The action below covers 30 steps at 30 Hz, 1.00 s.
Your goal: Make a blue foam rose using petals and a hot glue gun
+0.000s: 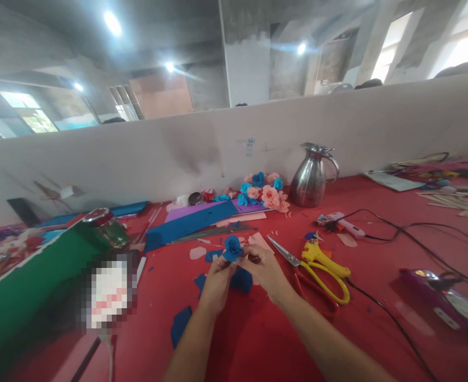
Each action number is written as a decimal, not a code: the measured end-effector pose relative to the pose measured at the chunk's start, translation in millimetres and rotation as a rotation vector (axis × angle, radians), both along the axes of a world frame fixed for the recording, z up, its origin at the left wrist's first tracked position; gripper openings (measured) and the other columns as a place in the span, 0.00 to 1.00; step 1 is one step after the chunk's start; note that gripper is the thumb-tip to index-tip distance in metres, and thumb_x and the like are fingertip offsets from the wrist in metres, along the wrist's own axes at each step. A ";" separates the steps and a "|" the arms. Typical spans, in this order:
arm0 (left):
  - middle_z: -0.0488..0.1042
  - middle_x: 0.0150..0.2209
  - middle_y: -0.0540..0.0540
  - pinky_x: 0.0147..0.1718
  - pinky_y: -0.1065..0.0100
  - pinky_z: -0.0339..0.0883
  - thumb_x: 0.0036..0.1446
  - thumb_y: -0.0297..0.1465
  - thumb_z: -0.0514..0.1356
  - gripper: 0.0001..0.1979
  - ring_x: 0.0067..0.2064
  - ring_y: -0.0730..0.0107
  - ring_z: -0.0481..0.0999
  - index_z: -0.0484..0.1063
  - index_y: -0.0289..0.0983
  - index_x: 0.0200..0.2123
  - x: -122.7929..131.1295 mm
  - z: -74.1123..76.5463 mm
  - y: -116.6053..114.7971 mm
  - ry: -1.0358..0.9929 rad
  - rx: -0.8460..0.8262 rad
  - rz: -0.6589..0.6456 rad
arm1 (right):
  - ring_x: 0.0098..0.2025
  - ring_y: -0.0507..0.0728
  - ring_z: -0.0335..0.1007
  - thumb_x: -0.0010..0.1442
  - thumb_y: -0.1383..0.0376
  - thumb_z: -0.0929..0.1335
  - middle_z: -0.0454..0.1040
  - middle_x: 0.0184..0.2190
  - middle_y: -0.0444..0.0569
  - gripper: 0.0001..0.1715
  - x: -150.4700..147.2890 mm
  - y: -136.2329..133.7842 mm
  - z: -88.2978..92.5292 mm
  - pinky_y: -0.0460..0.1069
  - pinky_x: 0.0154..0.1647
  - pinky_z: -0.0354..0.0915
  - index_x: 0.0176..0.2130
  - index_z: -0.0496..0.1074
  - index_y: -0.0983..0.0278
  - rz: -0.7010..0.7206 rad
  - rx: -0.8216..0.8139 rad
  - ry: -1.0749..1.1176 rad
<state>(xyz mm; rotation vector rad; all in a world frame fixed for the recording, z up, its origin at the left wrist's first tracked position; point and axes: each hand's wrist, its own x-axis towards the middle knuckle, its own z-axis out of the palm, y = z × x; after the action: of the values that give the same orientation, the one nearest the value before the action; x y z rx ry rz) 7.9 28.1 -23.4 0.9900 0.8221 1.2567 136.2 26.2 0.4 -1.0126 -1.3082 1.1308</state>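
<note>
Both my hands meet over the red table (258,339), working a small blue paper rose (233,247). My left hand (217,281) pinches the rose from below. My right hand (266,270) has its fingers closed at the rose's right side, on a petal or strip of it. Blue paper petal pieces (242,280) lie under and around the hands, and another blue piece (180,324) lies nearer to me on the left.
Yellow-handled scissors (321,265) lie just right of my hands. A glue gun (343,223) with black cord, a steel jug (310,175), finished pink and blue paper flowers (263,193), blue and purple sheets (194,220), a green sheet (27,286) and a glass jar (106,228) surround them.
</note>
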 end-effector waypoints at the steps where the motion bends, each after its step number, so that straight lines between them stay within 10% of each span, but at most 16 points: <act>1: 0.80 0.34 0.43 0.41 0.62 0.67 0.46 0.35 0.68 0.13 0.40 0.60 0.76 0.79 0.36 0.37 0.5 1.3 -0.9 -0.009 0.000 -0.011 | 0.31 0.55 0.64 0.49 0.63 0.69 0.72 0.28 0.46 0.05 -0.3 0.4 -1.5 0.50 0.33 0.58 0.27 0.76 0.61 -0.001 0.003 -0.013; 30: 0.74 0.20 0.48 0.31 0.68 0.65 0.44 0.33 0.68 0.08 0.24 0.70 0.72 0.75 0.34 0.22 1.4 -1.4 -5.3 -0.080 0.018 0.000 | 0.22 0.50 0.61 0.49 0.60 0.73 0.67 0.20 0.41 0.09 -1.2 4.7 -15.2 0.47 0.25 0.59 0.29 0.77 0.64 0.229 -0.065 0.302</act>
<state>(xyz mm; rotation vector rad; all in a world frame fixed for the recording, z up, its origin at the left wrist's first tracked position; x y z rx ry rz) 9.2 22.8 -24.9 0.9475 0.7498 1.2978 135.0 30.9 -14.7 -0.7151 -1.1689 1.4469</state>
